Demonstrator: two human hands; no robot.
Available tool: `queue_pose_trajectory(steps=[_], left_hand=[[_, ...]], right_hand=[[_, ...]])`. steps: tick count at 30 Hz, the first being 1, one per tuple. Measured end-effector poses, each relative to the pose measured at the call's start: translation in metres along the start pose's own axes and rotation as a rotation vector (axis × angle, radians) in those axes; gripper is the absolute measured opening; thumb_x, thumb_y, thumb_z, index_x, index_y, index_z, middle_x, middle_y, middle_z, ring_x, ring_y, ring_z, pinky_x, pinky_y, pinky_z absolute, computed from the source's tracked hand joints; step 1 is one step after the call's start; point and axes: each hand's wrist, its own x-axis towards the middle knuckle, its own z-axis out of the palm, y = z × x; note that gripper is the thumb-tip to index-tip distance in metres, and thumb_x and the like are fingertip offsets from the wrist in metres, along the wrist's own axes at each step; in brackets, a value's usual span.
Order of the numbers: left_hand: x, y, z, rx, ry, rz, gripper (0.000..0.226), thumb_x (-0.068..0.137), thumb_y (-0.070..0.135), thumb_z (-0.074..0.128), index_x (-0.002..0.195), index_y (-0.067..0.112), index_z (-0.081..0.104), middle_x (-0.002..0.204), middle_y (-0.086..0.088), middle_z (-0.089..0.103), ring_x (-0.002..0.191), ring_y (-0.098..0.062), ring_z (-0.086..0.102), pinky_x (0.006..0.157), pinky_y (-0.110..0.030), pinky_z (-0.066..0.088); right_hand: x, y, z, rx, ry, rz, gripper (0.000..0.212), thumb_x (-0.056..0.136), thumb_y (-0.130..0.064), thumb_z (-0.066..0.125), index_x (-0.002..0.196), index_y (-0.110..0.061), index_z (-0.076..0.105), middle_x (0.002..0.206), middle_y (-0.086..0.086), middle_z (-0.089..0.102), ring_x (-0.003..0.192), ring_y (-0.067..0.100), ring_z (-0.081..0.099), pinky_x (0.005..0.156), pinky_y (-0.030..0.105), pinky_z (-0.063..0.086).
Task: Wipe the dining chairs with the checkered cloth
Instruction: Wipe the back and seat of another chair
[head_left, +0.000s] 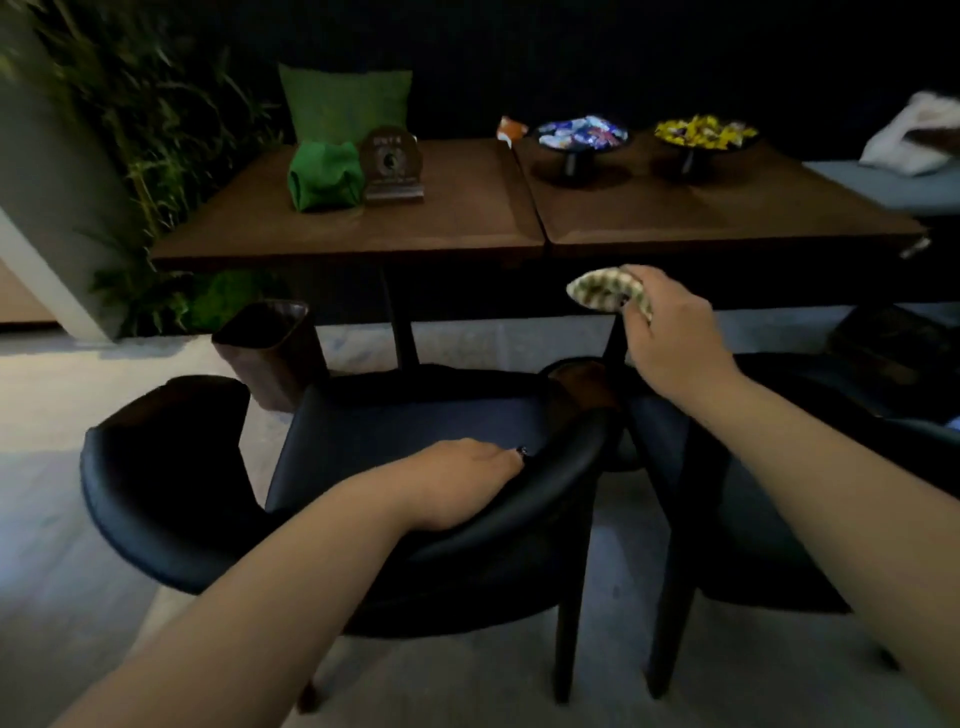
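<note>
A black padded dining chair (171, 493) with a curved backrest stands in front of me, its seat facing the table. My left hand (462, 480) rests on top of the backrest, fingers curled over its inner edge. My right hand (670, 338) is raised above the gap between the chairs and grips the bunched checkered cloth (602, 291), held in the air below the table edge. A second black chair (769, 545) stands to the right, mostly under my right arm.
Two dark wooden tables (467, 218) stand pushed together behind the chairs, carrying a green cloth bundle (324, 176), a small wooden sign (392, 163) and two bowls of wrapped sweets (582, 135). A brown bin (270, 353) sits on the pale floor at left, plants beyond.
</note>
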Motion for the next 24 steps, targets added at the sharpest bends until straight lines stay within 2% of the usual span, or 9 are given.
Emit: queue_pose_trajectory(steps=[3, 5, 7, 10, 12, 14, 18, 21, 24], left_hand=[[-0.005, 0.007, -0.001, -0.058, 0.149, -0.045, 0.042, 0.104, 0.044, 0.028, 0.118, 0.022, 0.061, 0.124, -0.003, 0.061, 0.113, -0.020, 0.054, 0.094, -0.031, 0.039], [-0.006, 0.013, -0.001, -0.027, 0.252, -0.065, 0.046, 0.101, 0.050, 0.030, 0.108, 0.023, 0.066, 0.113, -0.002, 0.064, 0.101, -0.018, 0.057, 0.082, -0.029, 0.041], [-0.004, 0.014, -0.001, 0.058, 0.329, -0.038, 0.046, 0.101, 0.049, 0.032, 0.104, 0.021, 0.068, 0.102, -0.001, 0.065, 0.088, -0.015, 0.057, 0.069, -0.025, 0.040], [-0.003, 0.014, -0.005, 0.045, 0.391, -0.042, 0.044, 0.099, 0.048, 0.038, 0.099, 0.019, 0.072, 0.090, 0.001, 0.067, 0.079, -0.009, 0.058, 0.061, -0.018, 0.040], [-0.004, 0.013, -0.007, 0.022, 0.399, -0.057, 0.045, 0.098, 0.048, 0.041, 0.097, 0.017, 0.073, 0.082, -0.002, 0.067, 0.074, -0.012, 0.060, 0.061, -0.024, 0.042], [-0.005, 0.013, -0.008, -0.011, 0.403, -0.053, 0.046, 0.098, 0.048, 0.043, 0.097, 0.012, 0.073, 0.079, -0.007, 0.065, 0.070, -0.015, 0.058, 0.062, -0.028, 0.042], [-0.008, 0.013, -0.005, -0.005, 0.440, -0.048, 0.045, 0.098, 0.044, 0.045, 0.090, 0.009, 0.072, 0.070, -0.005, 0.060, 0.063, -0.012, 0.054, 0.062, -0.028, 0.040], [-0.009, 0.016, -0.005, 0.000, 0.469, -0.048, 0.046, 0.098, 0.044, 0.046, 0.085, 0.008, 0.072, 0.054, 0.004, 0.051, 0.045, -0.004, 0.045, 0.055, -0.026, 0.036], [-0.009, 0.017, -0.005, -0.013, 0.462, -0.025, 0.047, 0.098, 0.043, 0.047, 0.083, 0.006, 0.071, 0.048, 0.007, 0.045, 0.039, -0.004, 0.039, 0.054, -0.026, 0.033]], right_hand=[[0.015, 0.015, 0.017, -0.025, -0.149, 0.032, 0.043, 0.102, -0.015, 0.037, 0.145, -0.013, 0.037, 0.148, 0.005, 0.039, 0.137, 0.022, 0.034, 0.107, 0.029, 0.032], [0.015, 0.017, 0.027, 0.040, -0.177, 0.051, 0.032, 0.101, -0.016, 0.041, 0.131, -0.017, 0.054, 0.117, -0.005, 0.058, 0.105, 0.015, 0.055, 0.083, 0.023, 0.044], [0.006, 0.016, 0.034, 0.108, -0.203, 0.021, 0.021, 0.099, -0.014, 0.047, 0.096, -0.023, 0.065, 0.083, -0.011, 0.061, 0.075, 0.009, 0.055, 0.066, 0.023, 0.042], [-0.015, 0.017, 0.038, 0.235, -0.231, -0.069, 0.019, 0.097, -0.011, 0.048, 0.099, -0.011, 0.067, 0.092, -0.001, 0.067, 0.089, 0.014, 0.060, 0.082, 0.030, 0.044], [-0.032, 0.014, 0.035, 0.343, -0.191, -0.098, 0.021, 0.099, -0.012, 0.046, 0.104, -0.005, 0.065, 0.094, 0.001, 0.066, 0.091, 0.013, 0.059, 0.082, 0.027, 0.045], [-0.050, 0.010, 0.035, 0.429, -0.141, -0.105, 0.024, 0.100, -0.016, 0.044, 0.098, -0.005, 0.065, 0.093, 0.006, 0.067, 0.088, 0.016, 0.059, 0.085, 0.034, 0.046], [-0.072, 0.008, 0.047, 0.390, -0.011, -0.107, 0.028, 0.100, -0.025, 0.045, 0.092, -0.009, 0.067, 0.092, 0.008, 0.069, 0.090, 0.022, 0.063, 0.088, 0.042, 0.047], [-0.077, 0.006, 0.056, 0.405, 0.124, -0.105, 0.028, 0.099, -0.026, 0.044, 0.084, -0.013, 0.063, 0.081, 0.001, 0.066, 0.079, 0.015, 0.061, 0.079, 0.034, 0.047], [-0.084, 0.003, 0.069, 0.482, 0.330, -0.099, 0.026, 0.100, -0.024, 0.045, 0.077, -0.026, 0.057, 0.076, -0.013, 0.060, 0.072, -0.005, 0.057, 0.065, 0.006, 0.040]])
